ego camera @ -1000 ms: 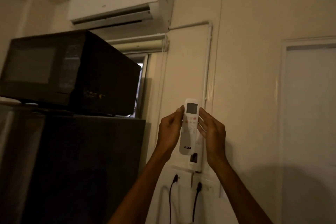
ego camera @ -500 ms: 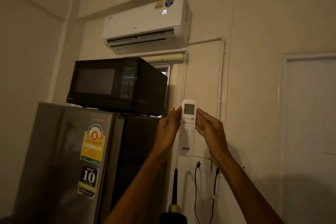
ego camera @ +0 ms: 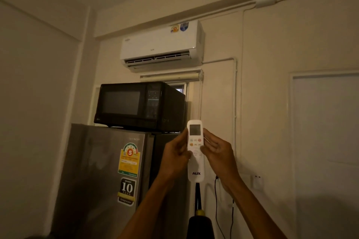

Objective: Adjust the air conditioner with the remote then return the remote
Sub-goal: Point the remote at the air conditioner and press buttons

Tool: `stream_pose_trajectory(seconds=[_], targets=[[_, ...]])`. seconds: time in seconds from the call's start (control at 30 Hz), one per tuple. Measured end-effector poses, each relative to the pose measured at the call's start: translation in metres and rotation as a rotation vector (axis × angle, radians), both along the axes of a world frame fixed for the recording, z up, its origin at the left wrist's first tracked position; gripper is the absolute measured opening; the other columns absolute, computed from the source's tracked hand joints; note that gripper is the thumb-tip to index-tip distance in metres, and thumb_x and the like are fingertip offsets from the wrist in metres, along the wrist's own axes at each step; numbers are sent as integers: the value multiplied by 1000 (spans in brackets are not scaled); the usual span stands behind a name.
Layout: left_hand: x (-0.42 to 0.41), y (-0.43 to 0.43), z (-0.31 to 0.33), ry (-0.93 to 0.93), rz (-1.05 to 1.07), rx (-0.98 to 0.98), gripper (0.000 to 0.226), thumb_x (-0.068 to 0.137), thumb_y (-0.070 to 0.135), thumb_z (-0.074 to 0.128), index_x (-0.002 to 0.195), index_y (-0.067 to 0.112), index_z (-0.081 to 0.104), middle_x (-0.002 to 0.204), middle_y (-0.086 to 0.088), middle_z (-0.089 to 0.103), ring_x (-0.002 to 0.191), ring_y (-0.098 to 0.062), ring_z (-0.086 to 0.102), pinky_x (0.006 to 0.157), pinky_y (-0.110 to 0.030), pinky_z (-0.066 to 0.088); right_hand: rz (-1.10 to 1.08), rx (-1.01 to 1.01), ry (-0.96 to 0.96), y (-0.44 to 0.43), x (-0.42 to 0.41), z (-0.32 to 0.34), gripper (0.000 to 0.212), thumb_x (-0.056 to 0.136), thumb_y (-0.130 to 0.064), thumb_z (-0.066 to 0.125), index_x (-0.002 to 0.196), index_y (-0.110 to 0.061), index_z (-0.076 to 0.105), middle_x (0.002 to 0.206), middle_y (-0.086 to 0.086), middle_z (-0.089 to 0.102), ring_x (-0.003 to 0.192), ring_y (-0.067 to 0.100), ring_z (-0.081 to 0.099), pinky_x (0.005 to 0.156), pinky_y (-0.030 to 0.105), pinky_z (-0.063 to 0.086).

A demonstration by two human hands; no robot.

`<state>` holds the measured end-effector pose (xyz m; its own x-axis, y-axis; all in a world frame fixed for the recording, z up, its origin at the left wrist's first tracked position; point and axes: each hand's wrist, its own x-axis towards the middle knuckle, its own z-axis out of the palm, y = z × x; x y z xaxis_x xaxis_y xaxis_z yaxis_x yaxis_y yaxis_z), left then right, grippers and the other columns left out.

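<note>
Remote held up in both hands, pressing not finished.

The white AUX remote [ego camera: 195, 150] stands upright between the left hand [ego camera: 175, 156] and the right hand [ego camera: 218, 154]; both hold its sides, thumbs on the buttons. It is well below the air conditioner [ego camera: 162, 44], whose flap looks open, and just beside the black microwave [ego camera: 138, 105] on the grey fridge [ego camera: 104, 176]. I think the adjusting is in hand now. Putting the remote back is not done yet.

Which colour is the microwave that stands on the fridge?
The microwave is black, seen best in the head view, the only one.
</note>
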<state>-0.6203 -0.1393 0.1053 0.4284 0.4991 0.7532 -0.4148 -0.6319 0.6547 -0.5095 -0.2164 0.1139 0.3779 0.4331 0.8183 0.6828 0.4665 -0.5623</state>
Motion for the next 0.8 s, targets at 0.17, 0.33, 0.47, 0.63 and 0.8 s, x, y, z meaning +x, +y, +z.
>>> stream_pose_trajectory(seconds=[0.17, 0.33, 0.47, 0.63, 0.8], targets=[[-32, 5, 8, -31, -9, 25, 67, 82, -8, 57, 130, 33, 34, 118, 13, 52, 108, -4, 53, 71, -6, 50, -120, 66, -36, 2, -41, 7, 47, 82, -10, 62, 127, -19, 49, 115, -13, 56, 100, 5, 59, 67, 4, 50], [-66, 19, 15, -31, -22, 36, 66, 80, -8, 59, 135, 23, 38, 123, 8, 54, 111, -7, 55, 73, -10, 52, -195, 79, -37, 15, -76, 15, 47, 81, -8, 63, 126, -16, 51, 123, 1, 61, 98, 6, 59, 66, 2, 49], [-93, 36, 13, -2, -34, 30, 65, 81, -7, 59, 135, 21, 38, 123, 6, 57, 113, -13, 58, 75, -15, 54, -228, 66, -15, 31, -102, 15, 46, 81, -11, 64, 125, -16, 52, 125, 7, 62, 102, 14, 63, 67, 8, 51], [-119, 58, 14, 38, -35, 56, 65, 78, -7, 61, 133, 21, 41, 127, -3, 58, 114, -18, 59, 92, -42, 54, -243, 76, 26, 49, -129, 10, 45, 80, -9, 65, 124, -12, 54, 124, 10, 63, 105, 22, 64, 77, 20, 54], [-132, 74, 15, 49, -48, 32, 66, 78, -8, 62, 134, 17, 40, 130, -7, 58, 114, -17, 59, 90, -40, 54, -256, 63, 44, 63, -146, 13, 45, 79, -7, 65, 123, -13, 55, 122, 11, 64, 104, 23, 65, 70, 13, 51]])
